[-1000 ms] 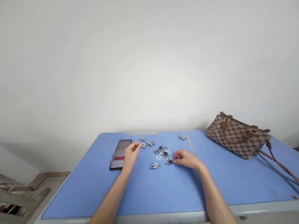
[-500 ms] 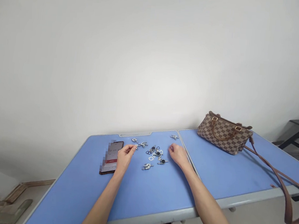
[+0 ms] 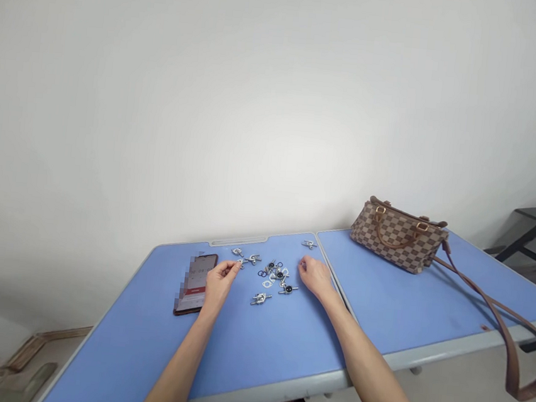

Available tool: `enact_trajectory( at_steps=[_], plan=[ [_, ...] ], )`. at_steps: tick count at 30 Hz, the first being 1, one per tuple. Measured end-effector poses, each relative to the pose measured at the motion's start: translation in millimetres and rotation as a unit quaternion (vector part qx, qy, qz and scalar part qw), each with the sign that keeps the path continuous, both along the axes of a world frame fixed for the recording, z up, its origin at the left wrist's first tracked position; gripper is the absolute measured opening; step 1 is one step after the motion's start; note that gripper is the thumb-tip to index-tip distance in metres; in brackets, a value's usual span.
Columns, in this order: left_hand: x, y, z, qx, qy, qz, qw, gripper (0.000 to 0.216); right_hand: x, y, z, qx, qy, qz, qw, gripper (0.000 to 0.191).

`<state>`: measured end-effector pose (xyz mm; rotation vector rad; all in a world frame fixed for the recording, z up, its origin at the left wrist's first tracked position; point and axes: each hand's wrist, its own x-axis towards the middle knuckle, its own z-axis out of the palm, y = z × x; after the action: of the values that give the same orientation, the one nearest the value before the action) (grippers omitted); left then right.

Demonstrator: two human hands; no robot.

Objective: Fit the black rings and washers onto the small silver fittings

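My left hand is beside the phone, its thumb and fingertips pinched on a small silver metal piece. Just past those fingertips lie two silver fittings, one with thin prongs and one further back. To the right of the pile, my right hand rests with its fingers curled closed; what they may hold is hidden. Between the hands sit metal fittings with black round centres, flat two-holed gaskets and dark rubber rings. A silver fitting lies nearer me.
A phone with a lit screen lies on the blue table at left. Another silver fitting sits beyond my right hand. A checkered handbag stands at right, its brown strap hanging over the front edge. A wall borders the back.
The view has shifted slightly, so everything sits a little further left. Both hands keep nearly the same pose and place over the table.
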<state>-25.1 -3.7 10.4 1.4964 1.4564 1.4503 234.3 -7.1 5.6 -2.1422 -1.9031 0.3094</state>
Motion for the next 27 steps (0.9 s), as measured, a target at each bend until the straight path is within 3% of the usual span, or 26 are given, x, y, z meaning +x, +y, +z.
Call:
enact_trajectory(
  at_steps=[4, 12, 16, 20, 27],
  plan=[
    [-1.6, 2.5, -3.5, -0.009, 0.015, -0.018, 1.0, 0.033, 0.0, -0.3, 0.5, -0.001, 0.0, 0.001, 1.0, 0.025],
    [4.0, 3.5, -19.6, 0.006, 0.159, -0.141, 0.977, 0.019, 0.5, 0.2, -1.6, -0.001, 0.0, 0.0, 1.0, 0.024],
    [8.6, 3.0, -25.6, 0.064, 0.286, -0.201, 0.935, 0.042, 0.3, 0.4, -3.6, 0.002, -0.001, -0.001, 1.0, 0.025],
    [12.5, 2.6, -26.0, 0.045, 0.37, -0.254, 0.892, 0.067, 0.0, 0.5, -5.5, 0.005, -0.004, 0.002, 1.0, 0.025],
    [16.3, 2.7, -23.2, 0.061, 0.358, -0.259, 0.895, 0.068, -0.3, 0.6, -6.2, 0.004, -0.009, 0.009, 1.0, 0.025]
  ],
)
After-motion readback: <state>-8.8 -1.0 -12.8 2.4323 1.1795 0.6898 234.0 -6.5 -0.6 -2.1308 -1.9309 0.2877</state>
